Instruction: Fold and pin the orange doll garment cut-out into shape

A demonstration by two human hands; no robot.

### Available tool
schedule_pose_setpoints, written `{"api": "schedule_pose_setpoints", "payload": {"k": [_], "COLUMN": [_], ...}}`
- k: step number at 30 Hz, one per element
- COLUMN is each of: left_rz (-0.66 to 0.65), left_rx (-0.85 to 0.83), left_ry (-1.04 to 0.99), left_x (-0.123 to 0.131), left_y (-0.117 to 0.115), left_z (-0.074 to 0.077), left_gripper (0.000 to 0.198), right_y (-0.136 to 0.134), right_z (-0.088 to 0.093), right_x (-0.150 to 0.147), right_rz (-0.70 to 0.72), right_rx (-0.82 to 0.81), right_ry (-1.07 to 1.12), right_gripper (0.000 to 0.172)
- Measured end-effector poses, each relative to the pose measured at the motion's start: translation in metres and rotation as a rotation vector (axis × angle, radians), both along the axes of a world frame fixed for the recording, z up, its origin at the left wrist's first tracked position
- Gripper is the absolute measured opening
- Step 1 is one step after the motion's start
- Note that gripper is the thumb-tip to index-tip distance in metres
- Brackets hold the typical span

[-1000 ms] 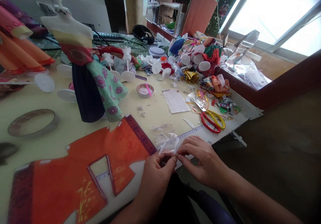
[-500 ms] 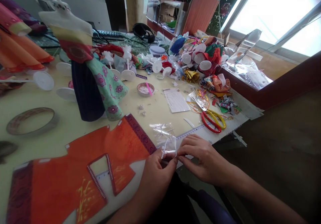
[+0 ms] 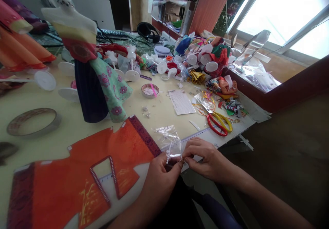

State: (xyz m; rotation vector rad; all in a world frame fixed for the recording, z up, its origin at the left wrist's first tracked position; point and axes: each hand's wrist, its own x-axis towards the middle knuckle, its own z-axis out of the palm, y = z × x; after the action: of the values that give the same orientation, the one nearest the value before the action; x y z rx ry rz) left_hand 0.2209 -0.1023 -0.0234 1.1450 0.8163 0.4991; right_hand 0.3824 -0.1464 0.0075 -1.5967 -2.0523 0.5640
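My left hand (image 3: pixel 161 177) and my right hand (image 3: pixel 205 158) meet at the front of the table, their fingertips pinching a strand of small white pearl beads (image 3: pixel 168 152). A crumpled clear plastic bag (image 3: pixel 168 136) rises from the strand, and the fingers hide the pinched ends. Under my left hand lies a cut orange fabric garment panel (image 3: pixel 77 177) with a dark red patterned border. A white ruler strip (image 3: pixel 196 135) runs beneath my right hand.
Red-and-yellow-handled scissors (image 3: pixel 217 123) lie right of a paper note (image 3: pixel 181 103). A dressed doll figure (image 3: pixel 91 88) stands at left beside a tape roll (image 3: pixel 51 123). Fabric scraps and white plastic stands (image 3: pixel 212 66) are heaped behind. A window (image 3: pixel 277 13) lies to the right.
The plastic bag now stands taller above my fingers, and the bead strand is drawn into a tighter loop. My hands have shifted only slightly.
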Motion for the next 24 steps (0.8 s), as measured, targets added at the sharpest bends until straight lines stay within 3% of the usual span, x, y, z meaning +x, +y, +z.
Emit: {"api": "schedule_pose_setpoints", "payload": {"k": [13,18,24], "left_rz": [0.077,0.150,0.170], "left_rx": [-0.276,-0.378,-0.552], "left_ry": [-0.032,-0.059,-0.117], "left_x": [0.002,0.014,0.024], "left_y": [0.004,0.012,0.019], "left_z": [-0.002,0.001,0.006], "left_gripper": [0.016,0.015,0.032], "right_y": [0.003,0.004,0.011], "right_z": [-0.004,-0.001,-0.009], "right_x": [0.011,0.014,0.010], "right_rz": [-0.182,-0.267,-0.286], "right_rx": [-0.057,0.016,0.094], "right_ry": [0.166,0.246,0.305], "right_gripper": [0.015,0.014,0.014]}}
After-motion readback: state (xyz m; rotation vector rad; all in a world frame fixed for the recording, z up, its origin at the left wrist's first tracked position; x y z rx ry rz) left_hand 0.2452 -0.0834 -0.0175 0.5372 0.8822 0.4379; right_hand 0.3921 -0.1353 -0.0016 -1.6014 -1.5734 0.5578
